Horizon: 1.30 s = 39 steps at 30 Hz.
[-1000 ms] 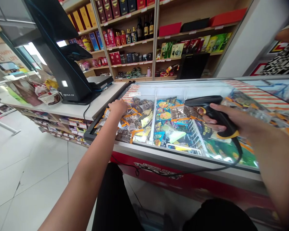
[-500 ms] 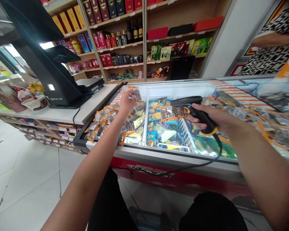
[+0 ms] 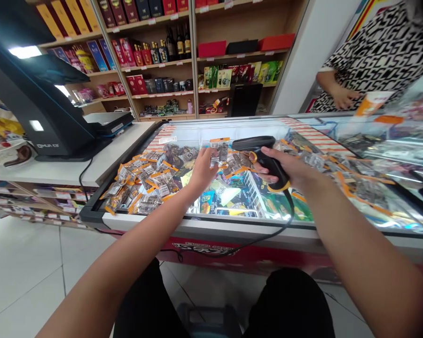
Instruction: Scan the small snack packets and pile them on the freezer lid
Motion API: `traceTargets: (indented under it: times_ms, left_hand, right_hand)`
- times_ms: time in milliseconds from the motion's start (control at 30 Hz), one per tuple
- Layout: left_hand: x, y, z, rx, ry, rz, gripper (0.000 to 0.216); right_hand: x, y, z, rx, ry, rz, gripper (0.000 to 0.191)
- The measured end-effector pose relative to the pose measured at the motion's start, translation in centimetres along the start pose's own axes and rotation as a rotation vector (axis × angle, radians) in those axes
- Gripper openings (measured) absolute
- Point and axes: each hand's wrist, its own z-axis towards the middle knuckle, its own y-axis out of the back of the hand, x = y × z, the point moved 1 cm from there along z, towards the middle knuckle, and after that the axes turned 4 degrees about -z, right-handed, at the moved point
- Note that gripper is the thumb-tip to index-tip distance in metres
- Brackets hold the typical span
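Holding a small snack packet (image 3: 216, 152) pinched in the left hand (image 3: 201, 171) above the freezer (image 3: 232, 225), the right hand (image 3: 292, 169) grips the barcode scanner (image 3: 259, 150). Keep its window facing the packet's barcode, probably rear-side, and both steady.

Scanner (image 3: 257, 149): black, yellow trim. Snack packet (image 3: 219, 152): silver-grey, orange header. Freezer (image 3: 232, 246): red front. Blouse (image 3: 377, 56): black-and-white pattern.
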Motion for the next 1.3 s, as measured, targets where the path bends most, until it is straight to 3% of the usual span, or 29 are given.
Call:
traceTargets:
  times_ms: [167,500,700,800,900,1067,1200,1300]
  left_hand:
    - [-0.8,0.0,-0.2,0.076,0.077,0.030,0.032]
    - [-1.4,0.3,0.0,0.105,0.134,0.044,0.030]
    - [-1.0,0.3,0.4,0.073,0.325,-0.034,0.046]
    - [-0.9,0.4,0.3,0.090,0.367,0.076,0.059]
    - [-0.8,0.6,-0.1,0.109,0.369,0.281,0.056]
    - [-1.5,0.8,-0.5,0.304,0.268,0.376,0.034]
    - [-2.5,0.4,-0.4,0.512,0.224,0.353,0.058]
    - [-3.1,-0.2,-0.2,0.539,0.245,0.390,0.066]
  right_hand:
    - [0.7,-1.0,-0.6,-0.036,0.011,-0.016,0.067]
    - [1.2,-1.5,-1.0,-0.004,0.015,-0.022,0.076]
    - [0.9,-0.9,-0.6,-0.089,0.052,0.052,0.070]
    - [0.7,-0.3,-0.3,-0.117,0.058,0.071,0.066]
    - [0.4,0.1,-0.1,-0.124,0.037,0.076,0.064]
    - [0.2,0.3,0.0,-0.147,0.024,0.100,0.059]
    - [0.1,0.2,0.0,-0.156,0.027,0.092,0.058]
    - [0.1,0.1,0.1,-0.144,0.023,0.061,0.061]
